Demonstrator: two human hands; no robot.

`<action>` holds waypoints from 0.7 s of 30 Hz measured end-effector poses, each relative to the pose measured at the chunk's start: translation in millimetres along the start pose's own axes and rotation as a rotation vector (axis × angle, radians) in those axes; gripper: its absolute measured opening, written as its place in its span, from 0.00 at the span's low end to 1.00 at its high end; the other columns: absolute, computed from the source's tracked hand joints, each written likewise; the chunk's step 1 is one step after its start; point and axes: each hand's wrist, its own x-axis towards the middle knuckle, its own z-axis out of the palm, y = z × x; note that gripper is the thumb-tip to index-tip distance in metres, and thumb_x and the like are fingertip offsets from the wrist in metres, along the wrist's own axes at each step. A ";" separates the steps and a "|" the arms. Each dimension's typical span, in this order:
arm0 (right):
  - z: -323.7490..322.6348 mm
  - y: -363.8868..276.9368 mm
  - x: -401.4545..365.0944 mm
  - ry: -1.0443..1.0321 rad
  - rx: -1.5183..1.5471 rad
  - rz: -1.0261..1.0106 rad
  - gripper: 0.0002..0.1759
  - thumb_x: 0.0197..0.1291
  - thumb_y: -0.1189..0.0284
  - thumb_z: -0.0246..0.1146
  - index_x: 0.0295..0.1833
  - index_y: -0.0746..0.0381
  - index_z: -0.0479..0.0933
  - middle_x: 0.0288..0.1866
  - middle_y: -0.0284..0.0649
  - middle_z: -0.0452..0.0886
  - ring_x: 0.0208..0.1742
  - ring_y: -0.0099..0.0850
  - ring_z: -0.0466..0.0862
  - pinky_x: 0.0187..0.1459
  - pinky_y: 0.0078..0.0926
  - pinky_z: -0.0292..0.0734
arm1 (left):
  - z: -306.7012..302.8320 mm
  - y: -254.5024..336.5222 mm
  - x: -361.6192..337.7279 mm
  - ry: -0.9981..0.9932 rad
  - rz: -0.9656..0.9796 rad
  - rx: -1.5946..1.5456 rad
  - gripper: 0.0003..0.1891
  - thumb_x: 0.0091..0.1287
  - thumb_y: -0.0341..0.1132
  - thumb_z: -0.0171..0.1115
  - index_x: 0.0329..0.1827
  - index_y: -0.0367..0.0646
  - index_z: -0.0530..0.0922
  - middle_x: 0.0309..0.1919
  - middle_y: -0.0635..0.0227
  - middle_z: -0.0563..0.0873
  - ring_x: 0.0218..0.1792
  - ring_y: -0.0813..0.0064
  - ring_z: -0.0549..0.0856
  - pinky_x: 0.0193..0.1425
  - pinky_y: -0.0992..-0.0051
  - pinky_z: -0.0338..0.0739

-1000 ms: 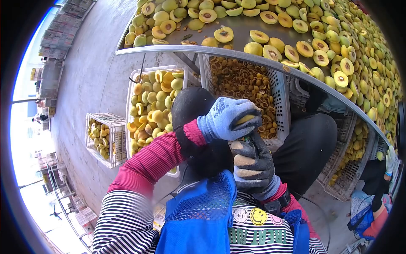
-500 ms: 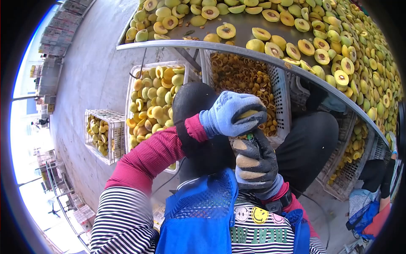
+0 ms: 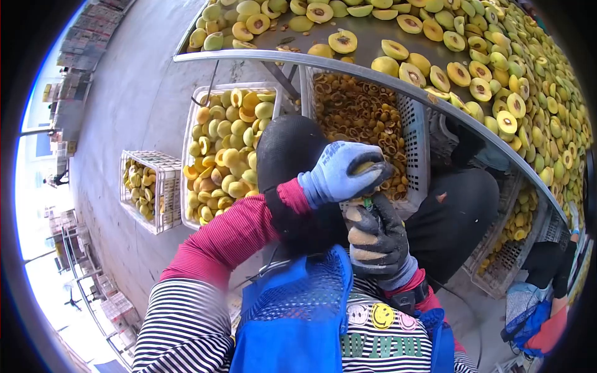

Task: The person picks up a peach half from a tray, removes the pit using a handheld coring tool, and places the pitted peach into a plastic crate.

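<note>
You're apparently working the fruit piece pinched in your left hand; your right hand grips a mostly hidden green object; steadiness matters next.

A metal tabletop with a pale rim is set beyond the left grip and extended to its right. To the grip's left, a grey floor is seen. Farther left, stacks of crates or boxes are lined along the floor's edge, past which the background is washed out by white light.
</note>
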 end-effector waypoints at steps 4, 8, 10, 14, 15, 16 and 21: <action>-7.1 -2.3 6.0 -0.138 -0.068 -0.047 0.25 0.70 0.47 0.43 0.42 0.61 0.65 0.17 0.31 0.63 0.12 0.18 0.67 0.07 0.13 0.60 | 25.6 -6.2 -2.6 0.122 -0.161 -0.733 0.11 0.67 0.36 0.54 0.40 0.36 0.79 0.30 0.62 0.81 0.33 0.77 0.81 0.37 0.74 0.76; 3.6 -6.3 3.1 -0.242 -0.294 -0.139 0.26 0.69 0.46 0.44 0.39 0.61 0.66 0.17 0.30 0.63 0.12 0.19 0.68 0.09 0.14 0.62 | 41.5 -14.3 7.8 0.506 -0.510 -1.204 0.13 0.69 0.40 0.52 0.48 0.40 0.75 0.31 0.64 0.82 0.34 0.72 0.82 0.44 0.74 0.77; 12.7 -12.0 1.4 -0.204 -0.315 -0.192 0.26 0.69 0.46 0.43 0.38 0.61 0.66 0.15 0.29 0.62 0.11 0.18 0.65 0.10 0.14 0.62 | 38.1 -7.0 6.3 0.612 -0.505 -0.928 0.14 0.70 0.44 0.52 0.45 0.41 0.76 0.33 0.64 0.83 0.34 0.70 0.83 0.45 0.72 0.79; -16.2 -43.6 -7.6 0.033 -0.129 -0.373 0.27 0.71 0.48 0.41 0.44 0.63 0.71 0.17 0.30 0.62 0.10 0.16 0.59 0.08 0.14 0.59 | 3.8 -8.7 -9.0 0.529 -0.436 -1.190 0.14 0.66 0.39 0.60 0.46 0.38 0.76 0.35 0.64 0.84 0.39 0.69 0.83 0.50 0.71 0.78; -22.2 -49.2 -7.7 0.034 -0.153 -0.317 0.28 0.71 0.47 0.40 0.43 0.63 0.71 0.19 0.30 0.63 0.13 0.18 0.63 0.11 0.16 0.62 | -7.8 -12.4 -15.4 0.630 -0.185 -0.616 0.17 0.68 0.43 0.56 0.47 0.38 0.76 0.36 0.64 0.84 0.38 0.73 0.82 0.46 0.74 0.77; -26.4 -53.0 -8.9 0.036 -0.175 -0.261 0.30 0.70 0.46 0.38 0.41 0.62 0.71 0.21 0.31 0.64 0.17 0.20 0.66 0.14 0.19 0.65 | -19.3 -15.7 -23.3 0.685 0.058 -0.036 0.20 0.70 0.48 0.52 0.48 0.37 0.77 0.37 0.65 0.83 0.36 0.76 0.82 0.42 0.78 0.77; -24.5 -59.8 -10.0 0.244 -0.248 -0.287 0.30 0.70 0.45 0.40 0.41 0.62 0.72 0.20 0.29 0.61 0.14 0.19 0.62 0.14 0.19 0.61 | -76.1 -2.7 -80.3 0.948 -0.326 -0.396 0.21 0.74 0.51 0.42 0.50 0.45 0.77 0.39 0.75 0.82 0.17 0.92 0.70 0.17 0.91 0.59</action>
